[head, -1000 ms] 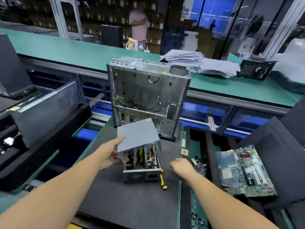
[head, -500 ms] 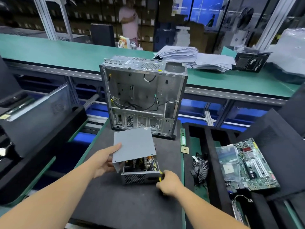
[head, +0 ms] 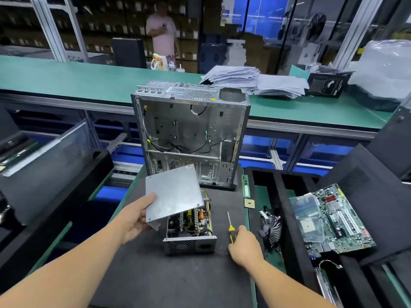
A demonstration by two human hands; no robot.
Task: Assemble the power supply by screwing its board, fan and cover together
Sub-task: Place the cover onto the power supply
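Head view: one boxy metal supply (head: pixel 190 232) sits mid-mat (head: pixel 155 274), its board exposed. The left hand (head: pixel 133 218) pinches one flat grey cover (head: pixel 173 192) tilted over it. The right hand (head: pixel 244 246) grips one yellow-handled screwdriver (head: pixel 230 227).

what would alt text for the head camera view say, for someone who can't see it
A person's left hand holds a grey metal cover tilted up over an open power supply on a dark mat, while the right hand grips a yellow-handled screwdriver beside it. An empty computer case stands upright behind.
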